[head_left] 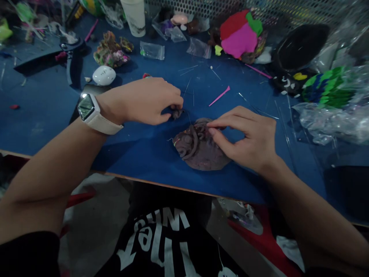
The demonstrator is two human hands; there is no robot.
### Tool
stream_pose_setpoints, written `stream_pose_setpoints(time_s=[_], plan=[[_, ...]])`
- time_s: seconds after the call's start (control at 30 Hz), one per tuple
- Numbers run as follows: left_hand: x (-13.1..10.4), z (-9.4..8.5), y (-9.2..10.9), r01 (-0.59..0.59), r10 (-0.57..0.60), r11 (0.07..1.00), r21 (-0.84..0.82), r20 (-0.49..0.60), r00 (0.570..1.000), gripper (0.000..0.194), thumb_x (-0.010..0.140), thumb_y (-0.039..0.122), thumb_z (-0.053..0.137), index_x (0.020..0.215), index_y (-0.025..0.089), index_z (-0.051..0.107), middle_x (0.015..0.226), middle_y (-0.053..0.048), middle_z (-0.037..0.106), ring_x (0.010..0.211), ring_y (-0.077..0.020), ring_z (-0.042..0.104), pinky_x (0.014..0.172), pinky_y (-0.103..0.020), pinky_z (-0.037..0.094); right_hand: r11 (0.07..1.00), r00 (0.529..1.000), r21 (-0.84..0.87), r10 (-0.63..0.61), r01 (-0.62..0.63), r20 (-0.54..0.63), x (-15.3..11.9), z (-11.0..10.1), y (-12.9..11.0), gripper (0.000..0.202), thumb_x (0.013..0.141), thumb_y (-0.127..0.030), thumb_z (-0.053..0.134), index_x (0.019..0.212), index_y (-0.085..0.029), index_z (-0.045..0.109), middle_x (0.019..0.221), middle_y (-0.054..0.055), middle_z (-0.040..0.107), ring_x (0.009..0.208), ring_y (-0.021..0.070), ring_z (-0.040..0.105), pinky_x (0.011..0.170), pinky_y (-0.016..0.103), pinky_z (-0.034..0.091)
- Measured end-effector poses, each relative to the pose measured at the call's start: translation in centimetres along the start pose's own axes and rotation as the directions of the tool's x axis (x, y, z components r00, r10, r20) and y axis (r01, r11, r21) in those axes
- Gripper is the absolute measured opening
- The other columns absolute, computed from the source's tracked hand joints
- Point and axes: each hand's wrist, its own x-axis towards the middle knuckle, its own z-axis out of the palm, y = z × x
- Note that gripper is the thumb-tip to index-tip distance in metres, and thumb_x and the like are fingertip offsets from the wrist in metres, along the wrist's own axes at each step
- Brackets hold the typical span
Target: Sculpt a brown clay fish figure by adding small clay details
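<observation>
A flat, rounded piece of grey-brown clay (209, 156) lies on the blue table, with coils and small discs of the same clay on its upper left part. My right hand (245, 134) reaches in from the right, thumb and forefinger pinched at the top edge of the piece; what they hold, if anything, is too small to tell. My left hand (152, 102), with a watch on the wrist, is up and left of the piece. Its thumb and forefinger are apart beside a small dark clay lump (176, 112), and whether they touch it is unclear.
A pink tool (219, 96) and thin clear sticks lie behind the hands. Further back are small plastic bags (152, 50), a white cup (135, 17), a red, pink and green clay mass (240, 34) and a white case (104, 75). Crumpled plastic (334, 119) is at the right.
</observation>
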Motion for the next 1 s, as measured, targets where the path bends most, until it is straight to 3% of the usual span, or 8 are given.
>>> stream_pose_setpoints(time_s=[0.1,0.27,0.37,0.5,0.63,0.8,1.0], plan=[[0.3,0.1,0.5,-0.061,0.057,0.997,0.038,0.095,0.994,0.03,0.112,0.034,0.061,0.126,0.021,0.083,0.123,-0.007,0.083,0.097,-0.0264,0.077,0.098,-0.046,0.06,1.0,1.0,-0.007,0.026,-0.026,-0.015,-0.1,0.4,0.3,0.014,0.101,-0.019,0.079,0.099,-0.031,0.086,0.091,0.001,0.086,0.079,0.0248,0.08,0.072,0.041,0.064],[0.8,0.7,1.7,-0.03,0.026,0.995,0.098,0.044,0.999,0.037,0.117,0.041,0.066,0.146,0.019,0.074,0.136,-0.011,0.079,0.113,-0.0289,0.076,0.099,-0.041,0.058,0.997,0.997,-0.025,0.071,-0.071,-0.005,-0.2,0.6,0.6,0.013,0.102,-0.021,0.079,0.102,-0.032,0.087,0.093,0.001,0.087,0.081,0.0253,0.079,0.076,0.044,0.065],[1.2,1.7,2.3,-0.027,0.028,0.998,0.057,-0.028,0.999,0.028,0.119,0.035,0.06,0.135,0.02,0.077,0.131,-0.011,0.077,0.116,-0.0285,0.076,0.091,-0.037,0.055,0.999,0.998,0.004,0.053,-0.053,-0.023,-0.1,0.4,0.6,0.016,0.104,-0.018,0.078,0.108,-0.031,0.087,0.096,0.003,0.087,0.085,0.0281,0.08,0.074,0.047,0.066],[1.8,2.4,3.2,-0.008,0.002,1.0,-0.027,-0.221,0.975,0.031,0.123,0.034,0.05,0.134,0.018,0.074,0.134,-0.014,0.075,0.115,-0.0301,0.075,0.082,-0.037,0.051,0.998,0.998,-0.004,0.065,-0.065,-0.008,0.1,0.4,0.4,0.025,0.109,-0.02,0.079,0.126,-0.037,0.087,0.113,0.005,0.089,0.096,0.0311,0.082,0.078,0.051,0.071],[2.1,2.4,4.4,-0.148,0.097,0.981,-0.127,-0.337,0.936,0.038,0.127,0.039,0.04,0.129,0.018,0.071,0.129,-0.016,0.075,0.113,-0.0292,0.074,0.088,-0.04,0.054,0.999,0.992,0.004,-0.042,0.043,-0.123,0.1,0.7,0.5,0.035,0.108,-0.019,0.082,0.138,-0.038,0.085,0.119,0.003,0.09,0.103,0.0293,0.085,0.087,0.047,0.073],[2.2,2.5,5.5,-0.245,0.121,0.93,-0.274,-0.402,0.907,0.037,0.126,0.044,0.043,0.116,0.021,0.07,0.113,-0.01,0.076,0.103,-0.0251,0.074,0.09,-0.037,0.056,0.988,0.967,-0.033,-0.157,0.154,-0.201,0.0,0.7,0.9,0.049,0.108,-0.012,0.081,0.147,-0.042,0.082,0.116,0.0,0.091,0.097,0.0258,0.086,0.084,0.042,0.071],[2.3,2.8,5.5,-0.244,0.095,0.916,-0.32,-0.417,0.904,0.03,0.124,0.038,0.05,0.114,0.021,0.072,0.107,-0.01,0.076,0.101,-0.0242,0.074,0.091,-0.036,0.056,0.955,0.942,-0.123,-0.29,0.271,-0.17,0.4,0.4,1.1,0.03,0.105,-0.016,0.087,0.132,-0.029,0.084,0.111,0.003,0.091,0.092,0.0247,0.086,0.083,0.039,0.071]])
